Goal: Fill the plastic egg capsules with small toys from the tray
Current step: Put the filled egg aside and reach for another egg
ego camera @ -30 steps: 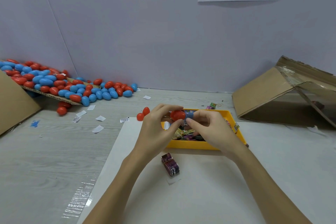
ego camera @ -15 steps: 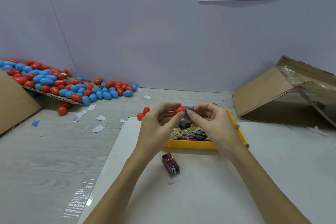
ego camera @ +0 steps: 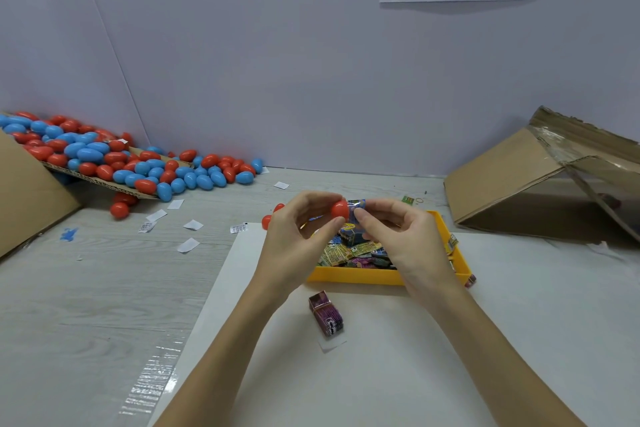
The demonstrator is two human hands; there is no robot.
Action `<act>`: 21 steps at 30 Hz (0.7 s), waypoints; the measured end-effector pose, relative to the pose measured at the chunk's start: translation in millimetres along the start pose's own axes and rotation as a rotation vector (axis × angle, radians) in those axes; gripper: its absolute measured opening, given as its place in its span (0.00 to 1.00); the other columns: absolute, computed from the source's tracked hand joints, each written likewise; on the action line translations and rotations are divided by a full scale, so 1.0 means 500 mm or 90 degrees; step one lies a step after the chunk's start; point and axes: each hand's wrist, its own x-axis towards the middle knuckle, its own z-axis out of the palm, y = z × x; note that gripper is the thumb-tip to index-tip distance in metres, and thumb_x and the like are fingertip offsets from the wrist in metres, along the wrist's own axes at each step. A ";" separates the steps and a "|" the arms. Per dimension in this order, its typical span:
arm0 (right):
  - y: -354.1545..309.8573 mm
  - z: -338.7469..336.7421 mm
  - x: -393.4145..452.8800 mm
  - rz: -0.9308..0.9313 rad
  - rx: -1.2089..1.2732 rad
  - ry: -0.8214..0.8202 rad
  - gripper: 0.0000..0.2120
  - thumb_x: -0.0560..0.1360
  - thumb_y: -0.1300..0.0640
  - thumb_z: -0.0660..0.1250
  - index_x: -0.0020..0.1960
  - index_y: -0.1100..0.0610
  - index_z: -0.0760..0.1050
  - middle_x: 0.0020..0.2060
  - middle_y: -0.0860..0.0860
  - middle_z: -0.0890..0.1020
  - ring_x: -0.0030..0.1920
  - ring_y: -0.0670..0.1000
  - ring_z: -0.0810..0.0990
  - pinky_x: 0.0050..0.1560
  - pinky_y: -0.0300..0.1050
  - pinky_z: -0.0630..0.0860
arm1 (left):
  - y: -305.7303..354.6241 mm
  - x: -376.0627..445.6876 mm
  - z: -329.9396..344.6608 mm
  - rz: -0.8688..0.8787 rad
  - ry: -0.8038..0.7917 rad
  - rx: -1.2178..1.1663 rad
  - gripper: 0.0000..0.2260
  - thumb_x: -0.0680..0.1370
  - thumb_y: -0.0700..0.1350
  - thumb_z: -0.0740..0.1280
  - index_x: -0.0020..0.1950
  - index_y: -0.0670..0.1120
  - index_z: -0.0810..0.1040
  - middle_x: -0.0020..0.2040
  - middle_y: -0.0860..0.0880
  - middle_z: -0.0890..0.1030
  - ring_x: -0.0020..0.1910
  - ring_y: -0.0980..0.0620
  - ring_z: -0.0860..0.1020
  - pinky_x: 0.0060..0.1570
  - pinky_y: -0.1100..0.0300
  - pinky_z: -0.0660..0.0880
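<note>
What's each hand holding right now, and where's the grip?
Left hand pinches the red egg half round its dome. Right hand pinches a small wrapped toy by its outer end, against the half's opening.

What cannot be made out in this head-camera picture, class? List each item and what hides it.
- Whether the red capsule half already holds the toy packet: left hand and right hand fingers cover the join.
- Yellow tray contents: both hands cover part of them.
- Print on the purple packet: too small.
- Cardboard box: cut off by the right edge.

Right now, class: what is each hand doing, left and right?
Left hand: pinches the red egg half.
Right hand: pinches the small toy packet against that half.
</note>
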 end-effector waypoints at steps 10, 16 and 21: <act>0.000 0.001 -0.004 -0.026 -0.026 0.013 0.09 0.75 0.55 0.76 0.54 0.54 0.85 0.46 0.49 0.88 0.50 0.49 0.87 0.48 0.42 0.83 | 0.001 -0.001 0.001 0.004 0.001 0.006 0.11 0.78 0.37 0.74 0.59 0.46 0.83 0.52 0.54 0.87 0.55 0.56 0.85 0.57 0.63 0.80; 0.004 0.002 -0.005 -0.021 -0.047 0.011 0.09 0.77 0.54 0.75 0.56 0.54 0.85 0.46 0.48 0.88 0.49 0.48 0.87 0.48 0.41 0.83 | 0.000 -0.001 0.000 0.004 0.000 0.013 0.12 0.78 0.37 0.74 0.60 0.46 0.83 0.53 0.54 0.87 0.56 0.56 0.84 0.58 0.61 0.80; 0.005 0.003 -0.004 -0.010 -0.036 0.024 0.07 0.77 0.54 0.75 0.54 0.53 0.85 0.45 0.47 0.88 0.47 0.49 0.87 0.46 0.40 0.82 | -0.002 -0.001 0.000 0.004 -0.002 0.019 0.12 0.79 0.37 0.73 0.61 0.46 0.83 0.54 0.55 0.87 0.56 0.57 0.84 0.59 0.61 0.80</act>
